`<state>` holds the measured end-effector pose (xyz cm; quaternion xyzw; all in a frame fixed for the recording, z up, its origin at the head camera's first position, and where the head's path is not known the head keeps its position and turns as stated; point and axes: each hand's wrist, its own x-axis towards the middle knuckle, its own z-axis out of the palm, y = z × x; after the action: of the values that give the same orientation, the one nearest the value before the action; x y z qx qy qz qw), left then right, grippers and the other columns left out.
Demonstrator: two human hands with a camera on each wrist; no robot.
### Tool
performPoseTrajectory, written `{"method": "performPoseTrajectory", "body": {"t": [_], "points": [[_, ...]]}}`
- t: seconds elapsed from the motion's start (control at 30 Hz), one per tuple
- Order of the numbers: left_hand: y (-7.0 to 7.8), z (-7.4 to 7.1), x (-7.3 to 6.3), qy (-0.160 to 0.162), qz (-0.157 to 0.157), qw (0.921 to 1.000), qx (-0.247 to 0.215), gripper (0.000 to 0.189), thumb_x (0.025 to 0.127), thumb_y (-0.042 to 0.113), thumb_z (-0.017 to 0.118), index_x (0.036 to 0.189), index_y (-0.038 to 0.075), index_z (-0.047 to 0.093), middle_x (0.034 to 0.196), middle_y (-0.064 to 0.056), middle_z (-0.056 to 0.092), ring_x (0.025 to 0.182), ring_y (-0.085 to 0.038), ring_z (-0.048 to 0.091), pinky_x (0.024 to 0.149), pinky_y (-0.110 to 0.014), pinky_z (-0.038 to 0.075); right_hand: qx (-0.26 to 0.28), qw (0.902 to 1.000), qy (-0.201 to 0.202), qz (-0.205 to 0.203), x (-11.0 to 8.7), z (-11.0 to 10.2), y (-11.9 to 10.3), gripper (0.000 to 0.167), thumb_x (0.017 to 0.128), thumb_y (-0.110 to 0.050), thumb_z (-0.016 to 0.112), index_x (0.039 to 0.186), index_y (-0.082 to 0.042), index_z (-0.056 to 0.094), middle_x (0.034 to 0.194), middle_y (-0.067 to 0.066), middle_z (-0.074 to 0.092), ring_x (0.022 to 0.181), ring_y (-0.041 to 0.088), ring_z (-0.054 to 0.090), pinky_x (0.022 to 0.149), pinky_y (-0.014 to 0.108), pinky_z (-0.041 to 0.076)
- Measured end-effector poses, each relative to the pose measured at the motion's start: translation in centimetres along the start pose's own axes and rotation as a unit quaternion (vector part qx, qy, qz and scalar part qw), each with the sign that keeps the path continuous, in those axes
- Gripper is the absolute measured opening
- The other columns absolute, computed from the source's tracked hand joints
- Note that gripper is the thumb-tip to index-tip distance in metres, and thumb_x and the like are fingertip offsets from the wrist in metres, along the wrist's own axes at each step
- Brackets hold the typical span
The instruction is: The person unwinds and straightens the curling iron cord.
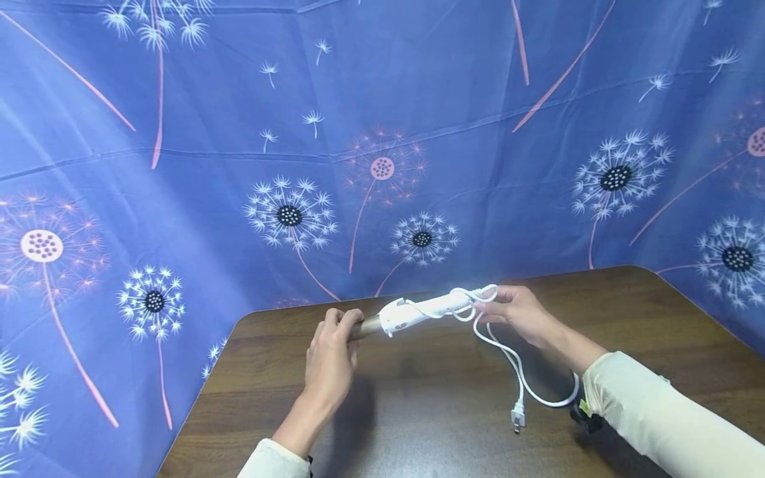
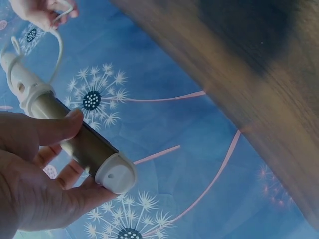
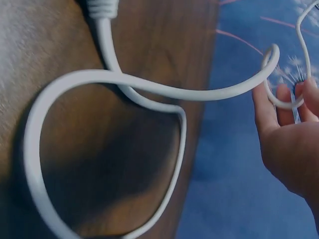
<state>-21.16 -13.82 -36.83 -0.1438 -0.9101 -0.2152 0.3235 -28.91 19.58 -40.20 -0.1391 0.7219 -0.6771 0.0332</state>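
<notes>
A white curling iron (image 1: 433, 307) with a gold-brown barrel (image 2: 92, 142) and white tip is held above the table, nearly level. My left hand (image 1: 330, 355) grips it by the barrel, thumb on one side and fingers on the other. Part of the white cord (image 1: 463, 312) is looped round the handle. At the handle's far end my right hand (image 1: 526, 315) pinches the cord between thumb and fingers, as the right wrist view also shows. The rest of the cord hangs in a loop down to the table, where the plug (image 1: 517, 417) lies.
Below the hands is a brown wooden table (image 1: 418, 385) with rounded far corners. Behind it hangs a blue cloth (image 1: 478, 166) printed with dandelions. A small dark object (image 1: 586, 417) shows beneath the right sleeve.
</notes>
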Motion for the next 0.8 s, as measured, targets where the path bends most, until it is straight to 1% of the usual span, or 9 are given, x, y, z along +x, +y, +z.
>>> {"method": "performPoseTrajectory", "body": {"t": [0.07,0.17,0.3,0.37,0.5,0.63,0.8], "points": [[-0.1,0.1,-0.2,-0.008,0.009,0.9999,-0.003,0.053,0.065,-0.010,0.080,0.107,0.019,0.063,0.098,-0.003,0.057,0.084,-0.025,0.061,0.057,-0.040,0.051,0.010,0.9993,0.033,-0.009,0.0,-0.7,-0.5,0.015,0.090,-0.003,0.063,0.101,0.008,0.063,0.088,0.007,0.071,0.081,0.017,0.070,0.078,0.037,0.056],[-0.2,0.1,-0.4,-0.021,0.015,0.9997,-0.001,0.053,0.066,-0.010,0.080,0.108,0.019,0.063,0.098,-0.003,0.057,0.083,-0.024,0.060,0.057,-0.037,0.051,0.042,0.9968,0.061,-0.030,0.0,-1.5,-1.3,0.009,0.091,-0.003,0.063,0.097,0.004,0.065,0.086,0.005,0.072,0.080,0.015,0.070,0.075,0.031,0.056],[-0.3,0.1,-0.4,-0.034,0.012,0.9993,0.009,0.052,0.067,-0.008,0.080,0.109,0.018,0.064,0.098,-0.004,0.058,0.081,-0.024,0.060,0.054,-0.034,0.050,0.106,0.9903,0.074,-0.053,-0.3,-2.2,-2.4,0.005,0.091,-0.002,0.063,0.093,-0.001,0.067,0.086,0.007,0.073,0.081,0.019,0.072,0.076,0.032,0.056],[-0.4,0.1,-0.4,-0.037,0.001,0.9991,0.019,0.050,0.068,-0.007,0.080,0.108,0.018,0.064,0.098,-0.004,0.057,0.080,-0.024,0.059,0.052,-0.034,0.048,0.129,0.9863,0.079,-0.067,-0.5,-2.5,-2.8,0.004,0.091,-0.001,0.063,0.092,-0.001,0.067,0.086,0.009,0.073,0.081,0.021,0.072,0.076,0.032,0.056],[-0.7,0.2,-0.4,-0.046,-0.034,0.9978,0.033,0.049,0.069,-0.005,0.080,0.108,0.019,0.064,0.099,-0.004,0.057,0.080,-0.026,0.059,0.051,-0.036,0.047,0.180,0.9754,0.072,-0.105,-0.8,-3.2,-3.0,0.008,0.090,0.006,0.059,0.091,0.003,0.067,0.087,0.013,0.072,0.082,0.021,0.072,0.078,0.033,0.055],[-1.1,0.2,-0.4,-0.051,-0.069,0.9952,0.048,0.046,0.070,-0.002,0.080,0.108,0.019,0.063,0.100,-0.005,0.057,0.083,-0.029,0.060,0.052,-0.042,0.048,0.218,0.9644,0.048,-0.141,-1.0,-3.9,-2.9,0.014,0.090,0.013,0.054,0.092,0.006,0.067,0.088,0.015,0.071,0.084,0.022,0.071,0.081,0.035,0.054],[-1.5,0.2,-0.5,-0.050,-0.085,0.9935,0.056,0.045,0.071,-0.001,0.079,0.108,0.017,0.062,0.098,-0.008,0.057,0.080,-0.031,0.060,0.051,-0.044,0.048,0.232,0.9597,0.029,-0.155,-1.4,-4.8,-2.9,0.018,0.091,0.015,0.050,0.093,0.006,0.066,0.090,0.014,0.070,0.086,0.022,0.071,0.081,0.034,0.054]]}}
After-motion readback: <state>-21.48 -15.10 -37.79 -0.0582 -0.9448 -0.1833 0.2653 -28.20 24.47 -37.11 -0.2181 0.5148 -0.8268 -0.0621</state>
